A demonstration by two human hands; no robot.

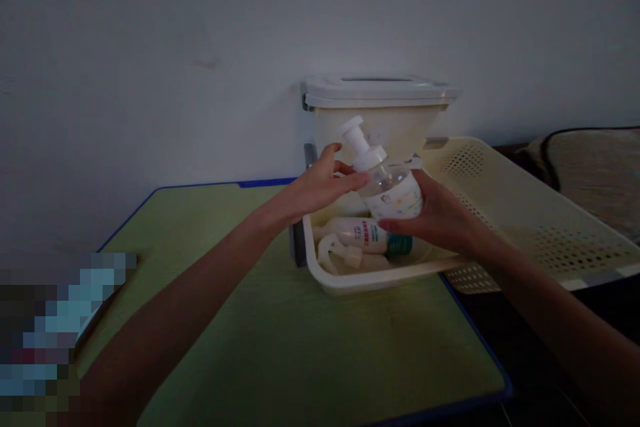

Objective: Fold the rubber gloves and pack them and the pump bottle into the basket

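A clear pump bottle with a white pump head and a printed label is tilted to the left above a cream storage bin. My right hand is wrapped round its lower body. At the bottle's neck, my left hand has its fingers against the white collar, with one digit raised behind. Below them in the bin lie a white bottle with red print and a green band and a white trigger-type spray head.
Behind the open bin stands a lidded cream box against the wall. A perforated cream basket is at the right, beside a light cushion-like item. The green table has a blue edge. A pixelated patch covers the far left.
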